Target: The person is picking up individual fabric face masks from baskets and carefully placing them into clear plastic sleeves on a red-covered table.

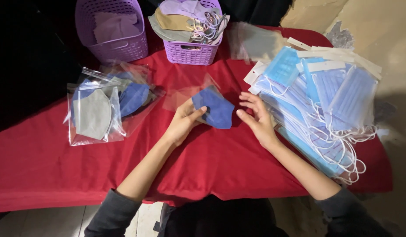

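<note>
Left hand [184, 119]: half closed, thumb pressed on top of a dark blue cloth mask [215, 110], fingers curled under its left edge; firm pinch. Mask folded, held just above the red tablecloth [203, 162] near table centre, pointed end toward the right hand. Clear plastic sleeve [185, 94] directly behind mask and left hand, touching or nearly touching the mask; exact contact not discernible.

Right hand [257, 118]: open, fingers spread and slightly bent, palm turned toward the mask, holding nothing. Fingertips just beside the mask's right edge, apart from it by a narrow gap.

Right of the right hand: large loose heap of light blue pleated masks [330, 105] with white ear loops, several with white card strips at the top, overlapping one another and reaching the table's right edge.

Left of the left hand: small pile of bagged masks [97, 114] in clear sleeves, grey one on top, blue ones beneath and behind.

Far edge of table: two purple plastic baskets. Left basket [117, 46] with pale lilac cloth inside. Right basket [192, 52] stuffed with mixed cloth masks in lilac, tan and grey, white loops spilling over the rim. Stack of empty clear sleeves [251, 41] just right of that basket.

Dark grey sleeves on both forearms, pushed up toward the elbows.
</note>
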